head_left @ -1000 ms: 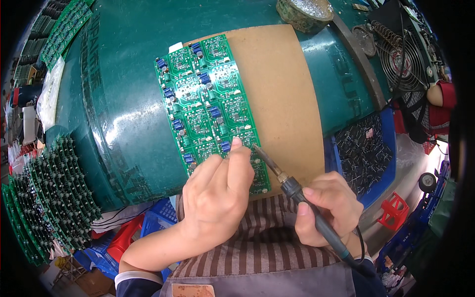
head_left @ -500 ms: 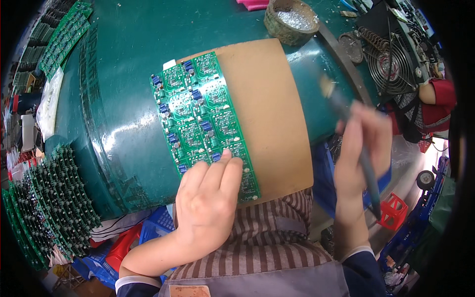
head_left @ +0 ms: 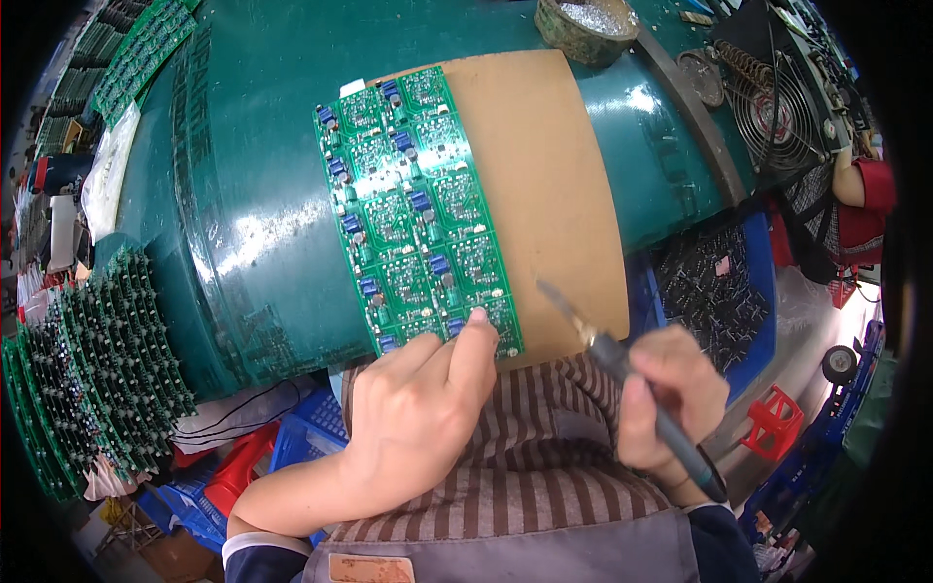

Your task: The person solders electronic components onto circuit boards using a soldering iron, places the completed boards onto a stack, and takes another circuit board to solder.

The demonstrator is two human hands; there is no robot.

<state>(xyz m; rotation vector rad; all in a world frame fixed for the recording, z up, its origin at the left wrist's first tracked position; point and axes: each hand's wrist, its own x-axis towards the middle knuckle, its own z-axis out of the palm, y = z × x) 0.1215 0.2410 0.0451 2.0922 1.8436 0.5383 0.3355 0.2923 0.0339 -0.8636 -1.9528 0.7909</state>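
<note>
A green circuit board panel (head_left: 418, 204) with blue parts in rows lies on a tan board (head_left: 544, 175). Its near end is under my left hand (head_left: 418, 413), whose fingers curl closed over that edge, one fingertip pressing the surface; the thumb is hidden. In my right hand (head_left: 675, 394) is a soldering iron (head_left: 610, 355) with a dark handle, gripped like a pen. Its tip points toward the tan board, to the right of the panel and apart from it.
Stacked circuit boards (head_left: 97, 369) stand at the left. A bowl of silvery bits (head_left: 593, 34), a metal bar (head_left: 685, 112) and a round fan (head_left: 773, 115) are at the far right. A blue bin (head_left: 758, 291) holds small dark parts. Another person's red sleeve (head_left: 875, 185) shows beyond.
My right hand has brought the soldering iron left and nearer, from over the far right side to beside the panel. My left hand stays on the panel. The whole view has shifted slightly.
</note>
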